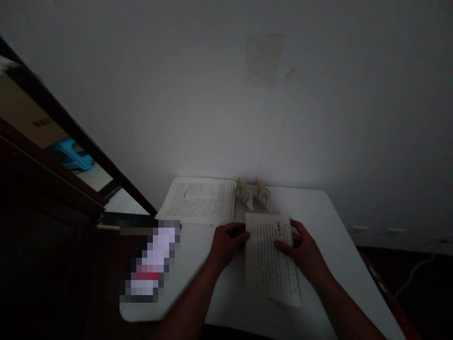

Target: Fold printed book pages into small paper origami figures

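Observation:
A loose printed page [271, 264] lies on the white table [325, 222] in front of me. My left hand [226, 243] grips the page's left edge near its top, fingers curled. My right hand [302, 248] rests on the page's right side with fingers laid across the text. Behind the page, two small folded paper shapes [253, 193] stand near the wall. An open book [198, 200] with printed text lies at the table's back left.
A blurred-out object [152, 264] sits at the table's left edge. A dark wooden frame [53, 156] rises on the left, with a blue stool [71, 153] beyond it. A pale wall [247, 94] stands right behind the table. The room is dim.

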Motion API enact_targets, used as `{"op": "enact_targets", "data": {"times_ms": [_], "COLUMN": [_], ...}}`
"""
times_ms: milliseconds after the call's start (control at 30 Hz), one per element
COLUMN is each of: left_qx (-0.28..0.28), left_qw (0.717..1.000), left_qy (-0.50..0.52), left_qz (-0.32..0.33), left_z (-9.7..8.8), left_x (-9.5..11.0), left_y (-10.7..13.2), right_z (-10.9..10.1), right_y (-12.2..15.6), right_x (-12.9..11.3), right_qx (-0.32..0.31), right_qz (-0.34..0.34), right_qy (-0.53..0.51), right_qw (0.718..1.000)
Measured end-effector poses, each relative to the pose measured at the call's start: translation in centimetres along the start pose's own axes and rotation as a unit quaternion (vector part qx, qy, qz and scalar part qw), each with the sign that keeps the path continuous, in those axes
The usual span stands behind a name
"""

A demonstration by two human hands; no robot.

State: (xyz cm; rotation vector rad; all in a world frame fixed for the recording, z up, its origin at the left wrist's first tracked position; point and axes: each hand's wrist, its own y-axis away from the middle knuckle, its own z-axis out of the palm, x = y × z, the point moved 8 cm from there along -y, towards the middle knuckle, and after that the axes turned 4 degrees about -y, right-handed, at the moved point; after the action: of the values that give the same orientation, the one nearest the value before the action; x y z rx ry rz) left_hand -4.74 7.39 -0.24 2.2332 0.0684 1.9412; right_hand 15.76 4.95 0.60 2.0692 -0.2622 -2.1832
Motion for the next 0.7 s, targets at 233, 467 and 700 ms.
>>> {"op": "enact_targets", "data": {"times_ms": [233, 467, 700], "left_qx": [0.028, 0.033, 0.029], "left_qw": [0.998, 0.986, 0.968], "left_qy": [-0.052, -0.162, -0.244], "left_qz": [0.009, 0.034, 0.044], "left_z": [-0.2, 0.1, 0.9], "left_x": [0.2, 1.5, 2.6], "left_y": [0.3, 0.5, 0.1], "right_z": [0.0, -0.3, -0.2], "right_y": [0.2, 0.4, -0.2], "right_x": [0.0, -0.2, -0.8], "right_qx": [0.011, 0.025, 0.040], "right_qz": [0.002, -0.007, -0.031], "right_qy": [0.044, 0.132, 0.275], "right_qw": [0.999, 0.991, 0.960]}}
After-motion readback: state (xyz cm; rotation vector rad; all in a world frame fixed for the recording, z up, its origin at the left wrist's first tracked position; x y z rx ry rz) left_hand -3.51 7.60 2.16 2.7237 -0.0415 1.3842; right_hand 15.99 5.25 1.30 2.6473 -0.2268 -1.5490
